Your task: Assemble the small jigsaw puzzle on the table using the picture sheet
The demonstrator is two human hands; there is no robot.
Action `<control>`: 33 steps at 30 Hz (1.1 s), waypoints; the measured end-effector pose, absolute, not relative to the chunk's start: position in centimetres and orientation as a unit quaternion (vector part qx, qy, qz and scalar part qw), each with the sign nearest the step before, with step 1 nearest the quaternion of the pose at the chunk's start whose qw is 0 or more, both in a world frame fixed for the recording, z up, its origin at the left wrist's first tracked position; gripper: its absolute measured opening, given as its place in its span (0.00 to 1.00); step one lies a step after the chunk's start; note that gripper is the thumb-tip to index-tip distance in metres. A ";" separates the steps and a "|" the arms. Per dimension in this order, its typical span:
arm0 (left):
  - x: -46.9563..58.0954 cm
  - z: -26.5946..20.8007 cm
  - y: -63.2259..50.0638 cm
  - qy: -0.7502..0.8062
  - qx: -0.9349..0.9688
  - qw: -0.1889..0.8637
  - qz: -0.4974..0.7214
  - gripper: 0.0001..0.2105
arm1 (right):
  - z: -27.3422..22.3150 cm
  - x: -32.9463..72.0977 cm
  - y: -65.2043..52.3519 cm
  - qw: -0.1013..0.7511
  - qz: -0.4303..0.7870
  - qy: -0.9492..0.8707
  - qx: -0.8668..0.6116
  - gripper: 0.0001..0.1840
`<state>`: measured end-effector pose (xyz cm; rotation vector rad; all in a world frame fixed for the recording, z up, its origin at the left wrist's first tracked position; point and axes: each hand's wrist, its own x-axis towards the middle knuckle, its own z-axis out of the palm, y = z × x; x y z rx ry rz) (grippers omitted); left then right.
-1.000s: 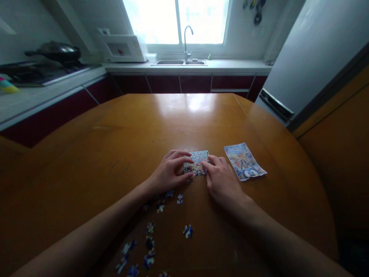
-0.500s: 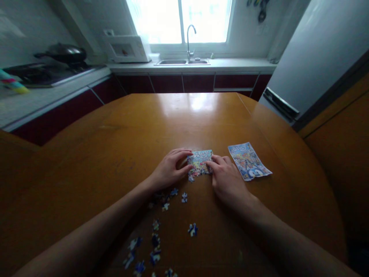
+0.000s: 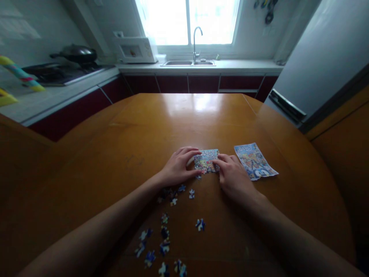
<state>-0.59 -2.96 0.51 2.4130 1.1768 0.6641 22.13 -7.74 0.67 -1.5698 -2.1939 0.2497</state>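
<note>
Pan (image 3: 77,55) stands lidded, contents hidden; fingers (image 3: 222,164) touch puzzle (image 3: 206,160).

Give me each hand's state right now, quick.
Left hand: open, thumb and fingers apart at the partly assembled puzzle's left edge.
Right hand: fingertips at its right side; whether gripping a piece cannot be told.

At the back, a wide bright window (image 3: 161,25) is above a white countertop (image 3: 245,65). In this countertop is set a steel double sink (image 3: 192,64) with a curved silver metal faucet (image 3: 194,44). To the left stands a white box-shaped microwave (image 3: 138,50); farther left, a black round lidded pan (image 3: 78,54) rests on a dark flat stove (image 3: 54,78). Dark red cabinets (image 3: 173,84) are below the countertop. On the right is a tall grey refrigerator (image 3: 317,57).
</note>
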 end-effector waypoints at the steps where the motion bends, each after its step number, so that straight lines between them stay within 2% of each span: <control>1: -0.6 0.5 -3.0 0.419 0.857 0.187 0.236 0.28 | 0.7 22.1 -7.7 0.214 0.090 -0.792 -0.565 0.20; 15: -0.4 0.5 -3.2 0.425 0.853 0.189 0.237 0.24 | 0.1 22.4 -7.6 0.237 0.085 -0.792 -0.557 0.19; 19: -0.3 -0.1 -2.7 0.431 0.815 0.237 0.306 0.16 | 0.9 21.1 -8.6 0.298 0.095 -0.761 -0.569 0.18; 22: -0.2 -0.6 -2.3 0.446 0.757 0.299 0.373 0.13 | 1.5 19.2 -10.0 0.320 0.139 -0.790 -0.503 0.12; 27: 0.0 -0.8 -2.3 0.477 0.720 0.326 0.385 0.13 | 1.5 15.8 -11.6 0.277 0.164 -0.858 -0.401 0.07; 33: 0.3 -0.2 -2.4 0.490 0.674 0.374 0.407 0.11 | 0.4 14.1 -11.6 0.236 0.120 -0.882 -0.390 0.07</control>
